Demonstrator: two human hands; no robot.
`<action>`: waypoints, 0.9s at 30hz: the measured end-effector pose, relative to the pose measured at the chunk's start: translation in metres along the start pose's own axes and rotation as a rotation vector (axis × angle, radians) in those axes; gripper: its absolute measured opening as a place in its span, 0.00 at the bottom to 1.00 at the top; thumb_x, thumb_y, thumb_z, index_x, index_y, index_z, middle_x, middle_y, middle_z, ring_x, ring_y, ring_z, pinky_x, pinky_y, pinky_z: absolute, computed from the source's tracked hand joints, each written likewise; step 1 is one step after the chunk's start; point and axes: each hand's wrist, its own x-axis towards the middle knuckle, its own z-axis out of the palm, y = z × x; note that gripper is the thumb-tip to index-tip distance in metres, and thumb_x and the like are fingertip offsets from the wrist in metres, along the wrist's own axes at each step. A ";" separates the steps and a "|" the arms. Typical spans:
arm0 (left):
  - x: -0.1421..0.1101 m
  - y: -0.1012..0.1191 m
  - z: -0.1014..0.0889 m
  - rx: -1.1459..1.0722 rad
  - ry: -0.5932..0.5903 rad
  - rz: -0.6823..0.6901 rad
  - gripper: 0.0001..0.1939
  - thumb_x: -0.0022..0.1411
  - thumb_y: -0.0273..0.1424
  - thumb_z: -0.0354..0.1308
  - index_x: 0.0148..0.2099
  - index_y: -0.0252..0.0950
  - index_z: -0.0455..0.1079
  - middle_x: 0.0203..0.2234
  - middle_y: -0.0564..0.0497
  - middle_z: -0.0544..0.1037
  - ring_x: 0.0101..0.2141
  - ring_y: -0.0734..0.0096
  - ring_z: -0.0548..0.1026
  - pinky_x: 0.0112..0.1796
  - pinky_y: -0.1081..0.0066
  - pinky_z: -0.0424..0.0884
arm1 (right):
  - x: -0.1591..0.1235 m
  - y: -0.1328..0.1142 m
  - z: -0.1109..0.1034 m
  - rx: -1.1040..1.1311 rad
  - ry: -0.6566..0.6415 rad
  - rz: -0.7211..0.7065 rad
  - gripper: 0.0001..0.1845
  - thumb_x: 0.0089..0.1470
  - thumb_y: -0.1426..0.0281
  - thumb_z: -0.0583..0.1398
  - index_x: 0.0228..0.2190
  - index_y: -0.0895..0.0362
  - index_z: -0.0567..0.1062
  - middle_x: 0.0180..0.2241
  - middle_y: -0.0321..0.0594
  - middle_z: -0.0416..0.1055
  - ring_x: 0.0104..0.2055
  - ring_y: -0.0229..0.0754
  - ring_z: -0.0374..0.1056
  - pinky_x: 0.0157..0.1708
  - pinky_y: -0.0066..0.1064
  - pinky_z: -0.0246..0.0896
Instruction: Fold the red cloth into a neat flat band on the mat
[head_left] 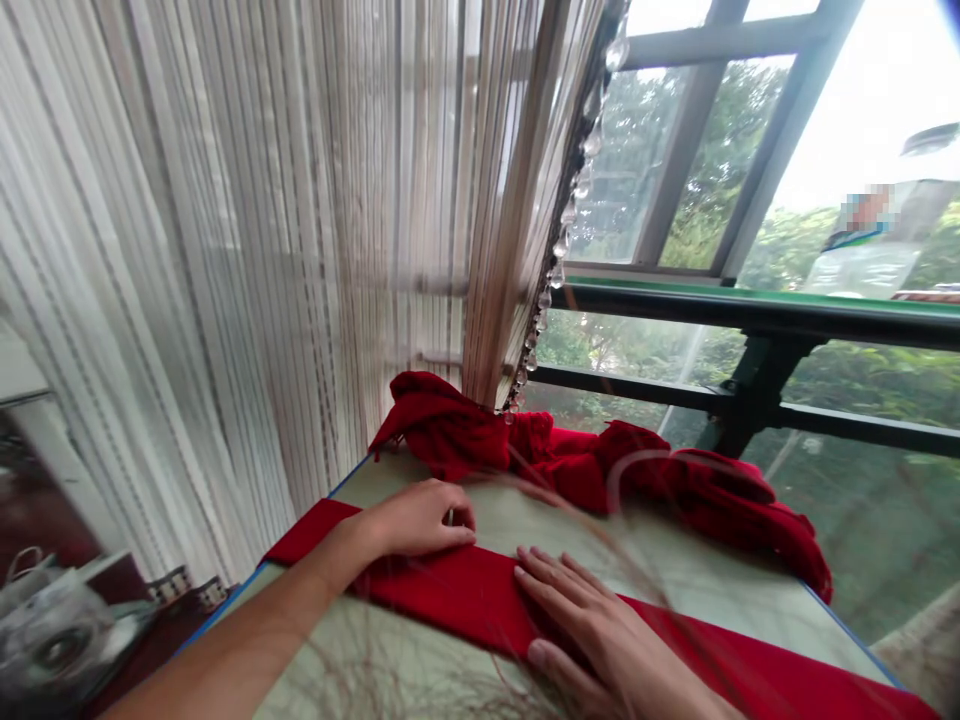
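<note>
A long red cloth point(450, 590), folded into a flat band, lies across the pale table top point(495, 510). My left hand point(427, 515) rests at the far edge of this band, fingers curled, with thumb and fingertips closed together on the cloth's edge. To its right, my right hand point(585, 620) lies flat on the band, fingers stretched out and pointing away to the left. Behind both hands, a crumpled heap of red fabric point(555, 455) runs along the back edge of the table.
A striped string curtain point(247, 250) hangs at the left and behind the table, edged with clear beads point(559, 245). A dark railing point(750, 310) and windows stand beyond at right. Plastic-wrapped items point(67, 640) sit lower left. Blurred strands of hair cross the view.
</note>
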 end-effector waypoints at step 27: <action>-0.015 0.006 -0.013 -0.230 -0.356 -0.181 0.09 0.56 0.37 0.69 0.38 0.39 0.79 0.24 0.55 0.80 0.26 0.67 0.77 0.24 0.75 0.67 | 0.005 -0.012 -0.010 0.009 -0.149 0.085 0.37 0.69 0.53 0.58 0.71 0.56 0.64 0.75 0.45 0.52 0.78 0.60 0.47 0.76 0.58 0.44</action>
